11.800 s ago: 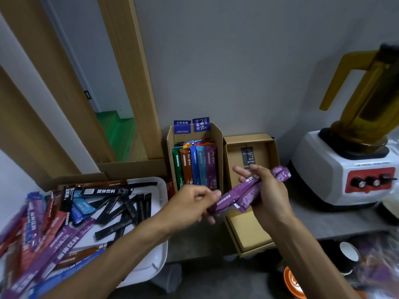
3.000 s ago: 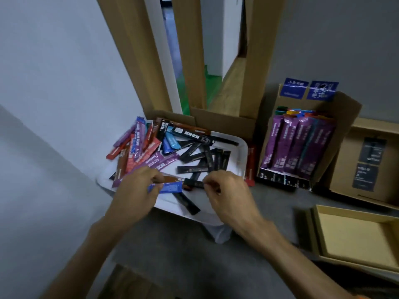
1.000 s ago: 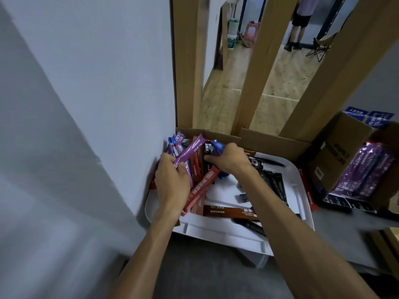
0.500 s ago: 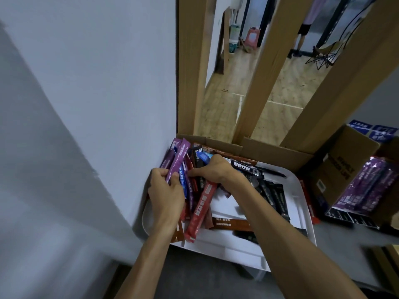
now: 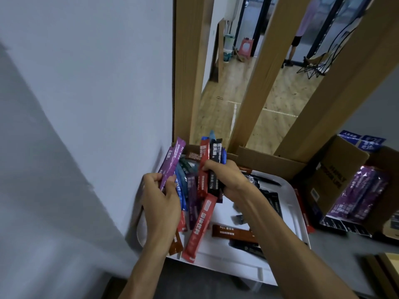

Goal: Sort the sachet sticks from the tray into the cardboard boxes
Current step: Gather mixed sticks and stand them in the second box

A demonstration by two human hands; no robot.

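Left hand (image 5: 160, 203), at left end of white plastic tray (image 5: 299, 203): grip pinches purple sachet sticks (image 5: 173, 160), probably two. Right hand (image 5: 226, 179), beside it over tray: grip clenched round upright red-and-black sachet bundle (image 5: 204, 156). Open brown cardboard box (image 5: 330, 175) right of tray holds boxed purple sachets (image 5: 356, 195).

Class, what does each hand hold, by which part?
Left hand pinches a purple sachet near its lower end; right hand grips a mixed sachet bunch mid-length.

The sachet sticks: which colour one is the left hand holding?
The purple stick, pinched in the left hand; the right hand grips the red stick and black stick.
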